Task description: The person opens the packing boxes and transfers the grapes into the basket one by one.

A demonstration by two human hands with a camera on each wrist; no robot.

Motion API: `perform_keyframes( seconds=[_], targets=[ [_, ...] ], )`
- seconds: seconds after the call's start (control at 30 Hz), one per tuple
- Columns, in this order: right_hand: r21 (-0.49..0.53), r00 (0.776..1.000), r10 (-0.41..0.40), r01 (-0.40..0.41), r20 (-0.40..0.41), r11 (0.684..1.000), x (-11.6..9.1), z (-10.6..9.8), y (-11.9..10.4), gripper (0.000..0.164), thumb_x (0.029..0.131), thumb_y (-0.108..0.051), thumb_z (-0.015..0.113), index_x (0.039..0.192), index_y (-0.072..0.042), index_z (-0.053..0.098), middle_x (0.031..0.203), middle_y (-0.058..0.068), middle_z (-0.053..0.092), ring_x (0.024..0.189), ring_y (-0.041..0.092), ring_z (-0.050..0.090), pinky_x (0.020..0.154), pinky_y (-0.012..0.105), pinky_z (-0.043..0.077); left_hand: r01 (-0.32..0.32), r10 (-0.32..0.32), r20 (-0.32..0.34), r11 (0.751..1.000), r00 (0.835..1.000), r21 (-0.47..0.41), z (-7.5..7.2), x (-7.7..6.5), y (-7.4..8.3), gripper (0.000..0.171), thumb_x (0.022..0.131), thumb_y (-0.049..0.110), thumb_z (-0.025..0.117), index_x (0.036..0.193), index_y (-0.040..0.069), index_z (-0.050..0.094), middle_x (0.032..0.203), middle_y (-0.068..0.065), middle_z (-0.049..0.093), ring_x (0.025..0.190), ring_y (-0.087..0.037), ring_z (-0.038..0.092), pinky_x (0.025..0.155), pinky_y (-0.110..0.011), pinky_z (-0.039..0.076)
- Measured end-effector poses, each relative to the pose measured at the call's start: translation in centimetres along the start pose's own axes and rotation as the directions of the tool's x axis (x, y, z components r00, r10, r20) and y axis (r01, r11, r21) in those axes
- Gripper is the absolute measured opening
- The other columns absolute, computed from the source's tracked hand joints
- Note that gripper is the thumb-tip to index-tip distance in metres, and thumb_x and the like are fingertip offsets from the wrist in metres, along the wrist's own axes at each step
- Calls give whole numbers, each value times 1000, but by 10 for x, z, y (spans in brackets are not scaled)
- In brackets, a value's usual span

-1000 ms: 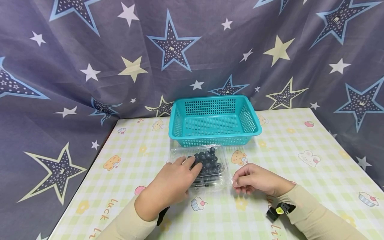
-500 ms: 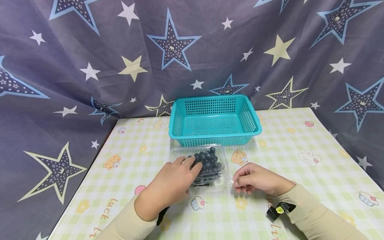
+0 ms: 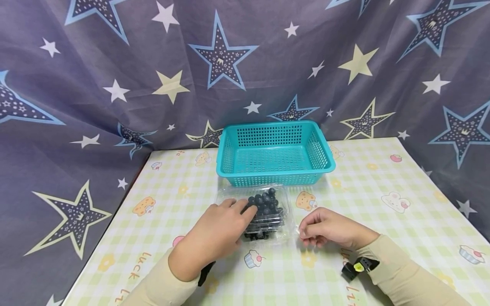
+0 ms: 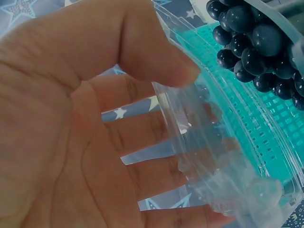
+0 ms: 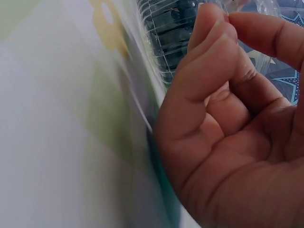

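A clear plastic box [image 3: 286, 231] stands mid-table, with dark, glossy, round grapes [image 3: 266, 199] showing through it. My left hand [image 3: 222, 227] grips its left side. In the left wrist view the thumb lies on the near edge of the clear plastic [image 4: 178, 116], and the spread fingers show behind it; grapes [image 4: 266, 40] appear at upper right. At the box's front right corner, my right hand [image 3: 331, 229] pinches the plastic edge between thumb and index finger. Curled fingers [image 5: 194, 104] of that hand cover part of the box in the right wrist view.
Directly behind the box sits a turquoise plastic basket [image 3: 275, 175] with perforated walls. A checked, printed cloth covers the table [image 3: 383, 182]. Star-patterned fabric [image 3: 268, 63] hangs at the back and sides.
More dark grapes show at the box's front edge now, and the ridged band of plastic there looks shifted slightly upward. Both hands keep nearly the same places.
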State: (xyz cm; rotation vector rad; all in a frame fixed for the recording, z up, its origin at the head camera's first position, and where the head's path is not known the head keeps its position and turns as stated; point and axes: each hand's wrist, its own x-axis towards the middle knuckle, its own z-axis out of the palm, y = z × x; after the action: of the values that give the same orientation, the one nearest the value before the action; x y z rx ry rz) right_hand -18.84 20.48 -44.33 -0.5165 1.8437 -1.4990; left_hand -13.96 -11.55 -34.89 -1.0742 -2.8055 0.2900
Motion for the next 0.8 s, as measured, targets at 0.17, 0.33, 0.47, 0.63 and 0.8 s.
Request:
perform_keyframes(
  seconds=[0.17,0.33,0.47,0.63,0.8],
  targets=[
    [-5,1000,-4,4,18,1000,0,-1,1,26,97,-10,63,100,15,70,80,8,74,63,11,60,56,24,49,-3,2,-17,1000,1000,-26,-1,-1,-2,61,84,22,77,141,18,58,139,-8,62,119,-34,65,71,-47,61],
    [-11,1000,-14,14,26,1000,-1,-2,2,25,97,-10,63,98,13,71,80,9,73,63,12,59,55,24,48,-15,13,-58,999,998,-42,-2,-1,-4,59,82,19,74,139,17,59,131,-7,65,112,-32,67,68,-44,60],
    [-16,999,-20,21,32,1000,-1,-3,2,25,98,-10,62,98,13,71,80,10,73,62,12,59,55,25,47,-22,17,-92,999,996,-48,-3,-1,-6,58,81,20,73,138,16,60,128,-6,67,108,-31,68,67,-42,60],
    [-14,999,-26,27,36,1000,-1,-3,2,25,98,-10,61,98,14,71,80,9,73,63,12,59,56,25,48,-20,13,-123,998,992,-55,-4,-1,-8,58,81,22,73,137,15,61,128,-6,68,108,-30,69,69,-42,61],
    [1,999,-25,25,41,1000,0,-2,2,25,98,-9,61,99,15,70,80,7,73,64,12,60,57,25,49,-18,8,-148,998,989,-68,-4,-2,-11,56,81,21,70,136,14,63,128,-6,68,109,-29,69,72,-40,61]
  ],
)
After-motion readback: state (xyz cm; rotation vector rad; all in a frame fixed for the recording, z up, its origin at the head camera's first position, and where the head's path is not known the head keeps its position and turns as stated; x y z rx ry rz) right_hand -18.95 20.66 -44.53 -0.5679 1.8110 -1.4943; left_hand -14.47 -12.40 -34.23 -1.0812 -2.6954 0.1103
